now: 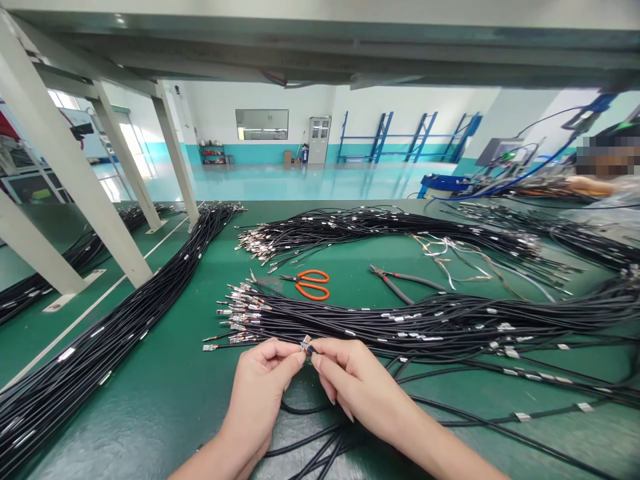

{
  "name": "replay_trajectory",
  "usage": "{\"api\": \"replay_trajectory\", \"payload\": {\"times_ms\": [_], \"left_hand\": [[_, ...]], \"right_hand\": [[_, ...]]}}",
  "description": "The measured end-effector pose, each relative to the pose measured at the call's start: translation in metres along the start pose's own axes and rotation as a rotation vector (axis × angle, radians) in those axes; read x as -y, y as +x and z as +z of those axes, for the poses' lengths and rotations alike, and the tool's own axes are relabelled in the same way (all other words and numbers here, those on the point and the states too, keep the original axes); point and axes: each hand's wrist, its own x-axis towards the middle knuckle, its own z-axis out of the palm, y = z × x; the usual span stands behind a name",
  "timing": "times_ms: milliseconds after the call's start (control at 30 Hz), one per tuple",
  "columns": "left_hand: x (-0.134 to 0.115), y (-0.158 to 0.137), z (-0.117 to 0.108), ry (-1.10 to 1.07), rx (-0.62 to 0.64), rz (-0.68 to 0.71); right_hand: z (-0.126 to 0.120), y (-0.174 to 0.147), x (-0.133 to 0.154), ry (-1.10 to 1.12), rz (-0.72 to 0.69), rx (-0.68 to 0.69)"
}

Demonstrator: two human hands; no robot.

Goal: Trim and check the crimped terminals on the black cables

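Close to the bench's front, my left hand [265, 383] pinches the metal connector end of a black cable [307, 344] between thumb and forefinger. My right hand [353, 377] grips the same cable just behind that end, its fingers curled. The two hands nearly touch at the fingertips. Just beyond them lies a bundle of black cables [360, 320] with several bare metal ends pointing left. Orange-handled scissors [313, 285] lie behind that bundle. To their right are pliers [400, 280] with dark handles. My fingers partly hide the connector.
Another cable bundle [340, 227] lies farther back, with loose white and copper wires [445, 257] at its front right. A long bundle [150, 313] runs along the left beside white frame posts [95, 180]. A shelf beam [300, 47] spans overhead. Another person [607, 167] is at the far right.
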Motion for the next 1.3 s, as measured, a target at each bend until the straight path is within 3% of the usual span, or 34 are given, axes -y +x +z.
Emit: {"api": "replay_trajectory", "payload": {"times_ms": [900, 1100, 1300], "left_hand": [[0.005, 0.004, -0.006, -0.069, 0.014, -0.076], [0.0, 0.006, -0.01, -0.034, 0.127, -0.125], [-0.008, 0.003, -0.008, 0.091, 0.214, -0.061]], "right_hand": [[-0.007, 0.001, 0.004, 0.17, 0.092, 0.103], [-0.016, 0.003, 0.008, 0.062, 0.038, -0.117], [-0.013, 0.002, 0.007, 0.003, 0.051, -0.144]]}}
